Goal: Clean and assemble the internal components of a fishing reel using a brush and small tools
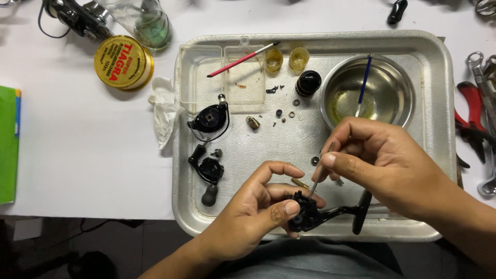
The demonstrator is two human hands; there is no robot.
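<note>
The left hand [253, 217] is closed around a black fishing reel body [306, 212] at the near edge of the metal tray [439, 103], thumb pressed on its near side and fingers curled over the far side. The reel's stem and foot [356, 209] stick out to the right, resting over the tray's near rim. The right hand [382, 160] pinches a thin metal tool [321, 173] between thumb and forefinger, the other fingers folded loosely; the tool slants down to the left with its tip at the top of the reel body (whether it actually touches is hard to tell).

On the tray, left of the hands, lie two black reel parts: a side cover [209, 119] with a wire loop, and nearer, a handle piece with a grey knob [208, 175]. Small screws and washers [281, 116] are scattered across the middle. At the far right of the tray sits a steel bowl [392, 82] with yellowish liquid and a blue brush [363, 85] leaning in it. A clear plastic box [227, 77] lies at the far left, a red-handled brush [240, 60] across it, with two small yellow cups [287, 58] and a black cap [308, 82] just to its right.

Off the tray on the white table, a yellow tin [123, 62] stands far left, and red pliers [473, 119] and wrenches [483, 72] lie to the right.
</note>
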